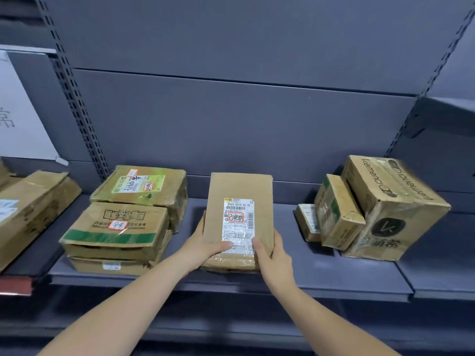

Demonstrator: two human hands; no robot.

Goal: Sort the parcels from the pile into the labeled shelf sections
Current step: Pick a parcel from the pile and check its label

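A flat brown cardboard parcel (240, 194) with a white shipping label and a red-ringed handwritten sticker lies lengthwise on the grey shelf (334, 281), near its middle. My left hand (204, 246) grips its near left edge, thumb on top across the label. My right hand (273, 255) holds the near right corner, thumb lying on the label too. The parcel's near end reaches close to the shelf's front edge.
A stack of three worn boxes (117, 228) sits left of the parcel, a taped box (141, 186) behind them. Right of it stand three boxes, the largest (393, 209) tilted. Another box (33, 209) lies on the neighbouring left shelf under a white sign (18, 109).
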